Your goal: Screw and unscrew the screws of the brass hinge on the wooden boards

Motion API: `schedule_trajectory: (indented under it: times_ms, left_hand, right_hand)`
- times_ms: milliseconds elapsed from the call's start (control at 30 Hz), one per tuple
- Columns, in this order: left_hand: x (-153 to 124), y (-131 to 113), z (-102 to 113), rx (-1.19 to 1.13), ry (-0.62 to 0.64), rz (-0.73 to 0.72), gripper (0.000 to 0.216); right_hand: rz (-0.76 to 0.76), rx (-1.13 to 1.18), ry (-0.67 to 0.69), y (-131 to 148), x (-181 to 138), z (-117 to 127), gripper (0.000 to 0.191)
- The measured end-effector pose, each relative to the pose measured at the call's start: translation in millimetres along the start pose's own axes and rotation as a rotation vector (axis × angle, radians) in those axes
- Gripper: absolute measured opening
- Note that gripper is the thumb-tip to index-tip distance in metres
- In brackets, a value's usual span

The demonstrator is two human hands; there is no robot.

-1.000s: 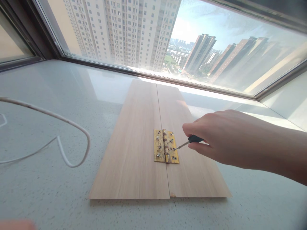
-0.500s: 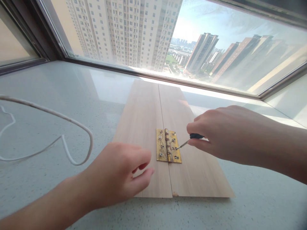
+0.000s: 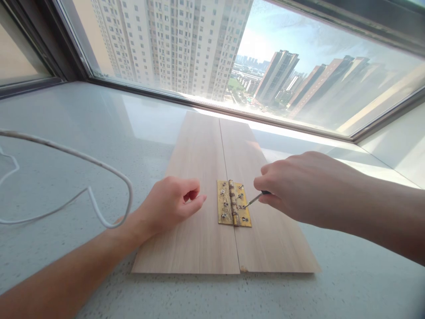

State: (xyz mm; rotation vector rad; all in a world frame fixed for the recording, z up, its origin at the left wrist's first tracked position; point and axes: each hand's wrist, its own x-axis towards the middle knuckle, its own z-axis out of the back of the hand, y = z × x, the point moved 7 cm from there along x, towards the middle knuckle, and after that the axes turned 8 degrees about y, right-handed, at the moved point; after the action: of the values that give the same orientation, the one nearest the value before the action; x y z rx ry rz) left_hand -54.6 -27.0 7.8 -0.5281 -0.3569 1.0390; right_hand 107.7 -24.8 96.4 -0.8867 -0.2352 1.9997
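My right hand [image 3: 292,186] is closed around the dark handle of a screwdriver [image 3: 254,200]. Its thin metal shaft slants down to the left, the tip at a screw on the right leaf of a worn brass-coloured hinge [image 3: 233,210]. Several screws stand up from both leaves. The hinge lies across the seam between two pale wooden boards, the left board [image 3: 186,252] and the right board [image 3: 275,252]. Over the left board, beside the hinge, is my left hand [image 3: 175,199], its fingers loosely curled and the thumb near the index finger; I see nothing in it.
A white cable [image 3: 89,161] loops over the speckled pale sill [image 3: 99,106] on the left, passing near my left forearm. Behind the boards runs the dark window frame [image 3: 206,105], with tall buildings outside. The right board has a small chip at its near edge.
My left hand has moved away from me and slightly left over the left board. My right hand has shifted a little left along the screwdriver, hiding more of the handle; the tip stays at the screw.
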Motion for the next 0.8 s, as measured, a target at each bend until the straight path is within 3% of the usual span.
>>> schedule_trajectory:
  times_ms: [200, 433, 800]
  left_hand:
    - [0.3, -0.3, 2.6, -0.018, -0.007, -0.018, 0.03]
    - [-0.8, 1.7, 2.0, -0.037, -0.022, -0.047, 0.029]
    - [-0.8, 3.7, 0.7, -0.013, -0.019, -0.047, 0.033]
  right_hand:
    - [0.027, -0.006, -0.001, 2.8, 0.3, 3.8, 0.029]
    - [0.035, -0.021, -0.033, 5.3, 2.2, 7.3, 0.004]
    - [0.058, -0.073, -0.001, 14.1, 8.6, 8.4, 0.042]
